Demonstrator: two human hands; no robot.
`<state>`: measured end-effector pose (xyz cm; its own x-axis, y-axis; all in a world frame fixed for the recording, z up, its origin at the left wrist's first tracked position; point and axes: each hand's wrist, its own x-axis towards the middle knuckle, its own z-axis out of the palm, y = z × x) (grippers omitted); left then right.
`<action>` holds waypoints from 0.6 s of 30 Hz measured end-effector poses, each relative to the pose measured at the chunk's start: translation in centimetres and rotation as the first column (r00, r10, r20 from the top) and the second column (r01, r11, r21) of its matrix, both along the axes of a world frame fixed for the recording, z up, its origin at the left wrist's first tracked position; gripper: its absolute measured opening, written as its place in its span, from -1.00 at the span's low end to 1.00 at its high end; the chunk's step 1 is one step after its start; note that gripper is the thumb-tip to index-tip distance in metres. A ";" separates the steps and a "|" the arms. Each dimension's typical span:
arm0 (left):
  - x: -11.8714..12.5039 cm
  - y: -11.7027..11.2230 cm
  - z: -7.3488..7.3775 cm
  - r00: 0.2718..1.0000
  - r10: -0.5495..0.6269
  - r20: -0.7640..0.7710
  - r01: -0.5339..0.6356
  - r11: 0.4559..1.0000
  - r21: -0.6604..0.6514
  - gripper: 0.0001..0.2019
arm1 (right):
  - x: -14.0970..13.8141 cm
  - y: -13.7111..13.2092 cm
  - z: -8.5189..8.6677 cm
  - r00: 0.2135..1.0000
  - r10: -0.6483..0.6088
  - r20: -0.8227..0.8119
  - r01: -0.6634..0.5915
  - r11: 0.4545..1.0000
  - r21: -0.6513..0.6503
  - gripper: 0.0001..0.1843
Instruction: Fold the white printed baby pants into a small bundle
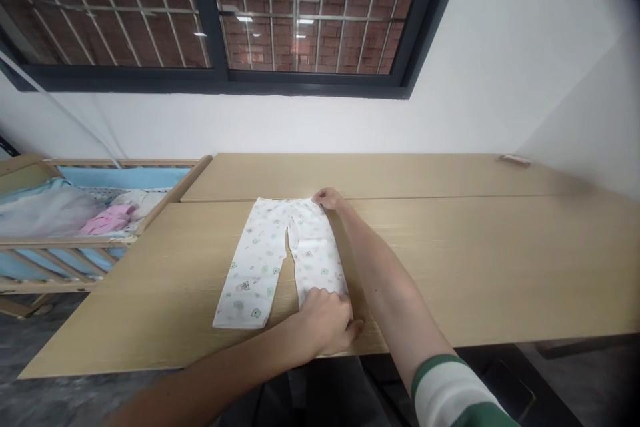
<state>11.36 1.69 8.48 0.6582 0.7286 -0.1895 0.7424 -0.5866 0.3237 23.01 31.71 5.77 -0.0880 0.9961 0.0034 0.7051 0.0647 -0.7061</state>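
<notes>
White baby pants (257, 260) with small green and brown prints lie flat on the wooden table (440, 260), waistband away from me and legs spread toward me. My left hand (327, 321) crosses in front and is closed on the cuff of the right-hand leg, its fingers bent over the fabric. At the waistband's right corner, my right hand (327, 199) pinches the cloth between thumb and fingers. The left-hand leg lies untouched, its hem near the table's front edge.
A wooden crib (75, 240) with blue lining stands left of the table, holding pink cloth (109, 219) and pale bedding. A small object (515, 160) lies at the table's back right. Behind is a white wall (320, 123) below a barred window (310, 20).
</notes>
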 end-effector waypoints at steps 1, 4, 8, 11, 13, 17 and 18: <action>0.1 0.0 0.0 1.000 0.009 -0.025 -0.008 1.000 0.014 -0.61 | -0.1 -0.1 -0.1 1.000 -0.004 -0.003 0.005 1.000 0.007 -0.84; 0.2 0.0 0.3 0.997 0.006 -0.073 -0.002 0.999 0.046 -0.67 | -0.4 -0.2 -0.1 1.000 -0.018 -0.016 0.018 0.999 0.027 -0.85; -0.3 -0.2 0.9 0.999 0.007 -0.053 -0.005 0.999 0.038 -0.70 | -0.7 -0.1 0.1 0.998 -0.057 -0.035 0.058 0.997 0.040 -0.89; -1.4 -0.3 1.7 0.993 0.109 0.053 -0.111 0.993 0.043 -0.70 | -1.1 -0.1 0.7 0.995 -0.084 -0.062 0.086 0.996 0.033 -0.89; -2.6 -0.5 2.3 0.965 0.211 0.157 -0.215 0.977 0.010 -0.69 | -1.6 -0.2 1.4 0.992 -0.090 -0.089 0.093 0.995 0.030 -0.89; -5.9 -1.4 3.1 0.846 0.356 0.396 -0.314 0.934 -0.170 -0.67 | -3.7 -0.2 3.4 0.986 -0.102 -0.128 0.109 0.993 0.043 -0.89; -6.9 -1.7 3.2 0.804 0.388 0.450 -0.321 0.921 -0.220 -0.67 | -4.4 -0.2 3.9 0.986 -0.106 -0.130 0.113 0.992 0.048 -0.90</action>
<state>4.50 -0.04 11.73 0.3907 0.9201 -0.0282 0.6234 -0.2420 0.7435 18.59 31.52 9.66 0.0263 0.9977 0.0632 0.6147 0.0337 -0.7880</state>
